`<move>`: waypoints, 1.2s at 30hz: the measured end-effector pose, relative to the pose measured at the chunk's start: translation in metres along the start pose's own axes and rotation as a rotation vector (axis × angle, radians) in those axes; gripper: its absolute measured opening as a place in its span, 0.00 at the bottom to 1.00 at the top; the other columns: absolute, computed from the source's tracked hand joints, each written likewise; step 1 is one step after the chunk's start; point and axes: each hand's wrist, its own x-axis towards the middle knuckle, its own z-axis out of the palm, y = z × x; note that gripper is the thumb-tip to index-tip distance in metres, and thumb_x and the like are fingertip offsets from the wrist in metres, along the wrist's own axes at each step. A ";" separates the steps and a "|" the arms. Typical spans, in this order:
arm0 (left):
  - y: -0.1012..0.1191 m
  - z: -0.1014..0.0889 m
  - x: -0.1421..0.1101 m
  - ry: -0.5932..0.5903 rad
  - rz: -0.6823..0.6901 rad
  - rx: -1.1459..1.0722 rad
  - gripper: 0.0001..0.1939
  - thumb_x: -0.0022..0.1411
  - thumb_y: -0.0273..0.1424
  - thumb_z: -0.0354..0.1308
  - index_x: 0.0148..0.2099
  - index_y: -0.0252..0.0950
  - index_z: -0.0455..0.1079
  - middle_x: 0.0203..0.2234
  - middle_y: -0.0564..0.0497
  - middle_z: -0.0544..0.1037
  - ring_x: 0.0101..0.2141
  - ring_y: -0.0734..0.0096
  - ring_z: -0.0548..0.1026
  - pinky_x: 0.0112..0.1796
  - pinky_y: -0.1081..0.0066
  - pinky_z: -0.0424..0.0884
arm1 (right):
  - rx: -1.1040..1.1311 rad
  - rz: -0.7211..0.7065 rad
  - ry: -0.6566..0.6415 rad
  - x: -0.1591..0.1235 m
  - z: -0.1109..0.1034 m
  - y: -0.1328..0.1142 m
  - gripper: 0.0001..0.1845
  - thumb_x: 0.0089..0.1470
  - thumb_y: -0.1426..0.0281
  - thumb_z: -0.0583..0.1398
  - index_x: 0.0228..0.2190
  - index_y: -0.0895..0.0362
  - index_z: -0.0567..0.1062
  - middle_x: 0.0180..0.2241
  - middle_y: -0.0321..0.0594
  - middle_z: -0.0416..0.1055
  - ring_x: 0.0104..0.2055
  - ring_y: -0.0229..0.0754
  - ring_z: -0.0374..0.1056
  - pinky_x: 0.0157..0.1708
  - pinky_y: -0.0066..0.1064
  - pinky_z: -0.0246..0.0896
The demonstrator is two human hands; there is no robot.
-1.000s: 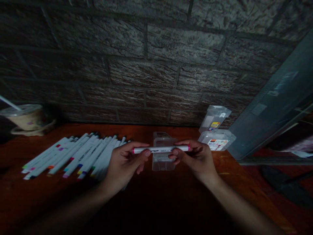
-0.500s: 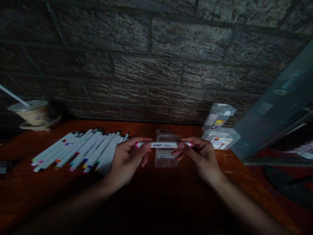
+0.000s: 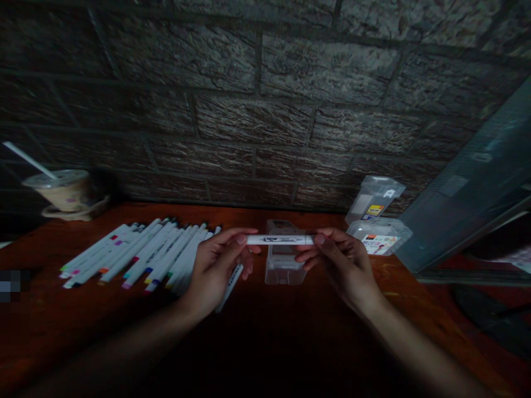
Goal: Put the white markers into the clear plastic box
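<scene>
A white marker (image 3: 279, 240) lies level between my two hands, above the table. My left hand (image 3: 218, 265) pinches its left end with thumb and fingers, and my right hand (image 3: 342, 260) pinches its right end. Both ends are covered by my fingertips. Behind the marker stands a small clear plastic case (image 3: 285, 261). To the left, a row of several white markers (image 3: 143, 257) with coloured end bands lies on the wooden table (image 3: 265, 342), one of them partly under my left hand.
A lidded drink cup (image 3: 62, 190) with a straw stands at the far left by the brick wall (image 3: 257, 99). Two clear plastic boxes (image 3: 378, 221) with labels sit at the right. A slanted glass panel (image 3: 468, 193) leans at the far right.
My fingers have slid over the marker's pink ends, which showed before. The marker has risen slightly, and the view has shifted a little to the left.
</scene>
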 end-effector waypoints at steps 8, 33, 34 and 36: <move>0.002 -0.001 0.000 -0.016 -0.007 -0.066 0.13 0.66 0.35 0.65 0.47 0.31 0.81 0.29 0.45 0.83 0.20 0.74 0.74 0.19 0.76 0.68 | 0.032 0.018 -0.010 0.001 0.001 -0.004 0.10 0.60 0.63 0.69 0.35 0.58 0.83 0.35 0.46 0.86 0.28 0.42 0.82 0.27 0.27 0.78; 0.007 0.001 -0.001 0.014 -0.018 -0.059 0.16 0.66 0.37 0.63 0.49 0.30 0.80 0.27 0.44 0.83 0.19 0.71 0.74 0.19 0.74 0.67 | 0.031 0.052 -0.005 0.000 -0.002 -0.003 0.13 0.63 0.60 0.64 0.37 0.58 0.84 0.35 0.48 0.86 0.29 0.46 0.82 0.26 0.32 0.77; 0.007 0.000 -0.001 0.011 -0.015 -0.065 0.16 0.66 0.37 0.63 0.49 0.30 0.80 0.27 0.44 0.83 0.19 0.71 0.74 0.19 0.73 0.67 | 0.017 0.053 0.007 0.000 -0.003 -0.003 0.13 0.63 0.60 0.64 0.37 0.57 0.84 0.35 0.49 0.86 0.29 0.46 0.82 0.26 0.32 0.77; 0.006 0.000 -0.001 0.006 -0.012 -0.077 0.16 0.66 0.37 0.63 0.49 0.31 0.80 0.28 0.44 0.84 0.19 0.71 0.74 0.19 0.73 0.67 | -0.004 0.054 0.024 0.001 -0.003 -0.003 0.14 0.63 0.60 0.64 0.36 0.58 0.83 0.35 0.49 0.86 0.30 0.47 0.82 0.26 0.33 0.77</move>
